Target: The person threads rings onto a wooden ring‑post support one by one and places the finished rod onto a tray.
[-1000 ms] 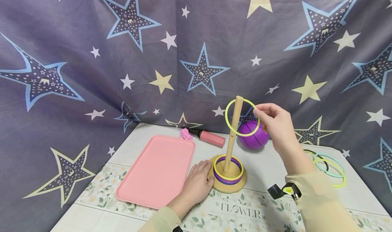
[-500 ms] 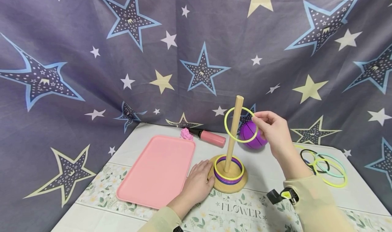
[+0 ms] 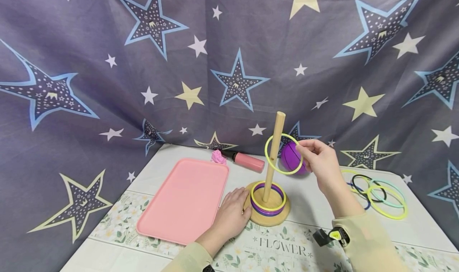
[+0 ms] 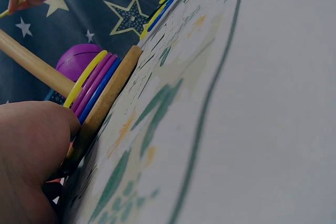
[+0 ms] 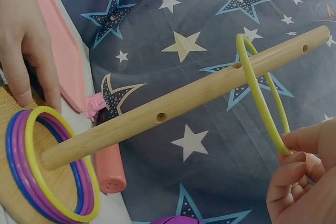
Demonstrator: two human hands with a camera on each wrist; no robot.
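A: Any writing to read?

B: One word, "FLOWER" [image 3: 283, 244], in thin grey capitals on the table cover [image 3: 412, 228], a smooth white sheet printed with green leaves and small blossoms along its near edge. I see no brand or label on anything else.

A: What is the right hand doing?

B: The right hand [image 3: 320, 160] pinches a thin yellow-green ring [image 3: 283, 154] between thumb and fingertips. The ring is a slim, glossy plastic hoop, held nearly upright and threaded over the wooden peg [image 3: 273, 156], about a third of the way down from the top. In the right wrist view the peg passes through it.

A: And the peg?

B: A plain round dowel of pale wood with small holes drilled along it, standing in a round wooden base [image 3: 267, 219]. Three rings already lie stacked round its foot: yellow [image 3: 268, 208] on top, purple next, blue at the bottom, as the right wrist view shows.

A: The left hand?

B: The left hand [image 3: 231, 216] lies flat on the table, fingers relaxed and holding nothing, its fingertips against the left rim of the base.

A: What else is there?

B: A matte pink tray [image 3: 184, 200], rectangular with rounded corners, just left of that hand. Behind it a pink cylinder with a black tip [image 3: 244, 160] and a small crumpled pink thing [image 3: 217, 157]. A purple ball with dark seams [image 3: 292, 157] sits behind the ring. Loose hoops [image 3: 376, 193] in black, mint, yellow and blue lie overlapping at the right. A grey-blue cloth with printed stars [image 3: 143, 64] hangs behind
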